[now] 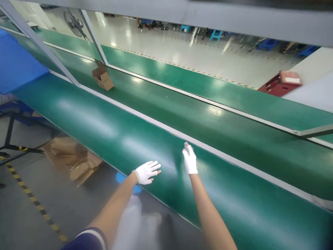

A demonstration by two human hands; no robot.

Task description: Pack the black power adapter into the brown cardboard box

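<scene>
Both my hands wear white gloves. My left hand [147,171] lies flat with fingers spread on the near edge of a long green workbench [104,121]. My right hand [189,159] reaches further onto the green surface, fingers together and pointing toward the grey dividing strip [234,159]; I see nothing in it. Neither hand holds an object. An open small cardboard box [102,78] sits on the middle green belt, far from both hands at the upper left.
A blue sheet [18,66] covers the bench end at far left. Brown cardboard [73,159] lies on the floor under the bench. A red crate [282,83] stands at right beyond the far belt. Grey frame posts [39,43] rise at left. Yellow-black floor tape [33,201] runs nearby.
</scene>
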